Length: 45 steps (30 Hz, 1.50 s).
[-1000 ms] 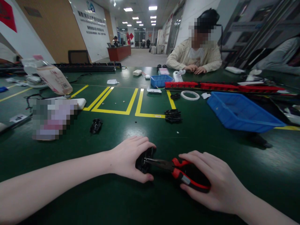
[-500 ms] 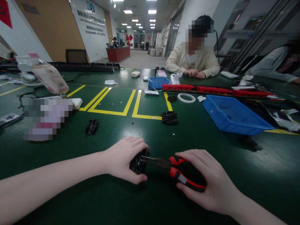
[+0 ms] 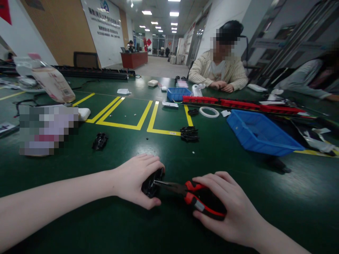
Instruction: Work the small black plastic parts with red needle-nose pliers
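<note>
My left hand is wrapped round a small black plastic part on the green table, thumb on its near side and fingers over its far side. In my right hand is a pair of needle-nose pliers with red and black handles. The narrow tips of the pliers reach the right side of the black part; whether they pinch anything there is too small to tell. Beyond my hands lie another black part at the left and a black cluster of parts at the right.
A blue bin stands at the right, a smaller blue bin farther back. Red strips, a white tape ring and a bottle are around. Yellow tape marks the table. A person sits opposite.
Both hands, with the black part and the pliers, appear slightly farther left in view, along with much of the table scene. The pliers' tips stay at the part.
</note>
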Available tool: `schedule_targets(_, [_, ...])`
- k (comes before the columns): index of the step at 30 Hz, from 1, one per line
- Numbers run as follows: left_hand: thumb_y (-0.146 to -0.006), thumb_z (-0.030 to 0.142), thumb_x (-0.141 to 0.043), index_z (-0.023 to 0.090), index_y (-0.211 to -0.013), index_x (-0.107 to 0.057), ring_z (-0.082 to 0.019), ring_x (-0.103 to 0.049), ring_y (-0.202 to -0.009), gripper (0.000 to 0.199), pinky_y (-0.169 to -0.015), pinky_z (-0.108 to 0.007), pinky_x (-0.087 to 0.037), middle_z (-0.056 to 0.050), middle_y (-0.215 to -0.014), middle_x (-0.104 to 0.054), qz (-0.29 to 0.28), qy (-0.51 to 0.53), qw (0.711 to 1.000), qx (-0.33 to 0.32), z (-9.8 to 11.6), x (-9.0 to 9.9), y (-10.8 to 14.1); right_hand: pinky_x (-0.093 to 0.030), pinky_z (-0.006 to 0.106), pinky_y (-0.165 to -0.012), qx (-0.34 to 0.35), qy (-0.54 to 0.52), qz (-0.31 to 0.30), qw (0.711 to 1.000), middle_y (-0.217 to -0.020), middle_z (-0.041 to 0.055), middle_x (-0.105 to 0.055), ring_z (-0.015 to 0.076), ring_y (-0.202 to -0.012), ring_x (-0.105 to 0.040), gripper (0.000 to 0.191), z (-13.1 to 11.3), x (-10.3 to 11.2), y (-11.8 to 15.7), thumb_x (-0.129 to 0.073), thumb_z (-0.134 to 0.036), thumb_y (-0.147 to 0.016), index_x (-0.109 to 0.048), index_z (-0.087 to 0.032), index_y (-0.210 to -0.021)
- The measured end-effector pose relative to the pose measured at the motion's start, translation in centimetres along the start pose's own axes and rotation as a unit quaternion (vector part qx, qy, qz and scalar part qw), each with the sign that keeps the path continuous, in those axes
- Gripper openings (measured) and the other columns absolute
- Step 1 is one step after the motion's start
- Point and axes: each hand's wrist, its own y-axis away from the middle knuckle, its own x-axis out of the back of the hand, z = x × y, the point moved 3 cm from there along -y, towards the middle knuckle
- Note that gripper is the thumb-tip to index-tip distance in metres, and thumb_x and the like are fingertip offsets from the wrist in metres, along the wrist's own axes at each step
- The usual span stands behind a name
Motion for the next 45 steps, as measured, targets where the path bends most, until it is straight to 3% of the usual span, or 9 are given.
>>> schedule_targets(13, [-0.073, 0.059, -0.064, 0.018, -0.111, -0.055, -0.026, -0.058, -0.090, 0.057, -0.082, -0.039, -0.046, -0.006, -0.102, -0.061, 0.001, 0.009, 0.999, -0.036, -0.93, -0.75, -0.09, -0.045, 0.038, -0.071, 0.050, 0.068, 0.035, 0.996, -0.104, 0.0116, -0.067, 0.0215, -0.083, -0.062, 0.050, -0.25, 0.00, 0.28, -0.065, -0.035, -0.081, -0.051, -0.014, -0.125])
schedule_targets(28, [-0.066, 0.052, -0.076, 0.018, -0.121, -0.052, -0.025, -0.060, -0.093, 0.068, -0.079, -0.035, -0.048, -0.007, -0.111, -0.060, -0.007, -0.018, 1.000, -0.018, -0.01, -0.06, -0.01, -0.047, 0.032, -0.064, -0.029, -0.002, -0.034, 0.999, -0.096, 0.0048, -0.069, 0.0164, -0.070, -0.060, 0.043, -0.53, -0.16, -0.04, -0.068, -0.033, -0.077, -0.056, -0.021, -0.116])
schedule_targets(40, [-0.070, 0.061, -0.068, 0.018, -0.128, -0.051, -0.028, -0.060, -0.098, 0.074, -0.082, -0.039, -0.049, -0.009, -0.113, -0.060, 0.008, 0.003, 0.999, -0.054, -0.76, -0.61, 0.17, -0.053, 0.033, -0.069, -0.058, -0.022, -0.007, 0.998, -0.102, 0.0062, -0.068, 0.0199, -0.083, -0.065, 0.044, 0.35, 0.47, -0.34, -0.067, -0.029, -0.077, -0.055, -0.023, -0.119])
schedule_targets(45, [-0.073, 0.056, -0.069, 0.017, -0.133, -0.048, -0.028, -0.057, -0.103, 0.074, -0.087, -0.040, -0.047, -0.011, -0.119, -0.057, 0.009, -0.023, 0.999, -0.047, -0.32, -0.39, 0.20, -0.055, 0.036, -0.074, -0.047, -0.007, 0.002, 0.999, -0.104, 0.0072, -0.068, 0.0216, -0.089, -0.066, 0.045, 0.38, 0.40, -0.37, -0.067, -0.030, -0.079, -0.054, -0.023, -0.121])
